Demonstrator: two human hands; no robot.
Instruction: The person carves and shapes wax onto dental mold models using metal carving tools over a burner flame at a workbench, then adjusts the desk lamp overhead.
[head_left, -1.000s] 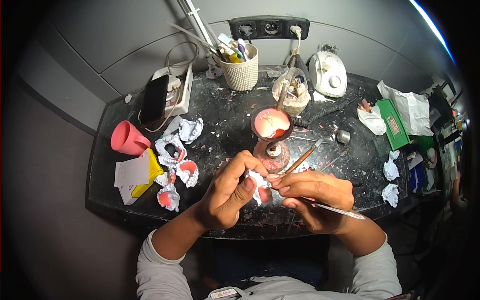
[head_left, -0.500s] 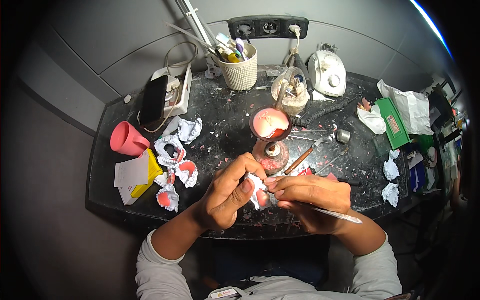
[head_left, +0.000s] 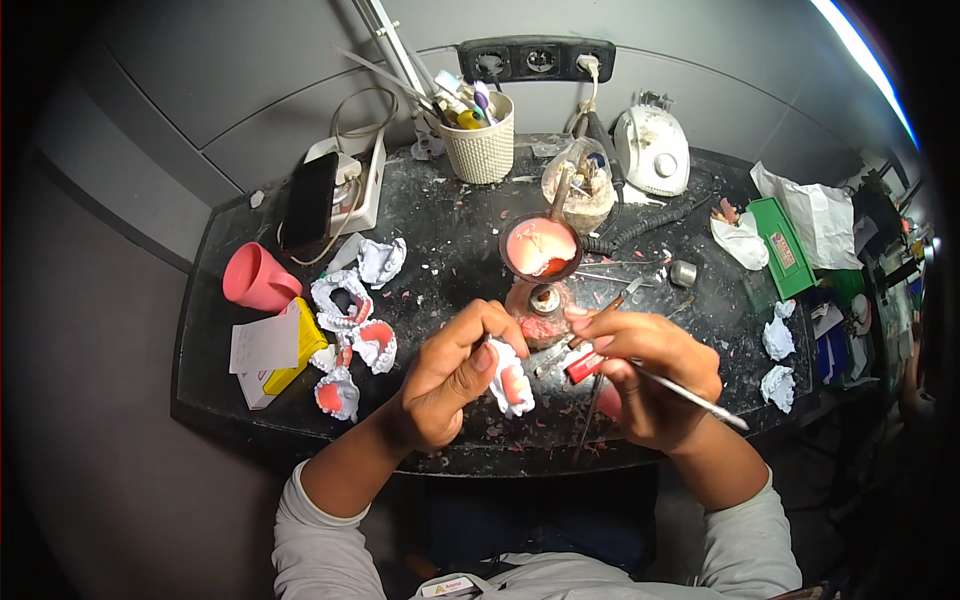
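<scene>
Pinching a white plaster dental cast [head_left: 507, 360] between thumb and curled fingers with the left hand [head_left: 450, 380], closed to the cast's thickness, leaving the pink wax patch [head_left: 514, 385] exposed. Wrapping bent fingers of the right hand [head_left: 660, 365] around a slim metal tool [head_left: 712, 408]. Cannot tell whether also gripping the small red-and-white block [head_left: 583, 367] at those fingertips.

To place the cast, look nearer the person than the wax pan [head_left: 504, 250] and slightly left of it, held up over the bench [head_left: 450, 230]. Should feel light, stiff and brittle, apt to chip along thin edges if squeezed hard or dropped. Probably chalky rather than slippery. Expect softer wax, liable to dent under a thumb. Best taken by the thick plaster side, clear of the pink. Treat likewise the similar casts [head_left: 375, 350] left of the wax pan. As for the tool, judge rigid, light, perhaps slick; hold mid-shaft.
</scene>
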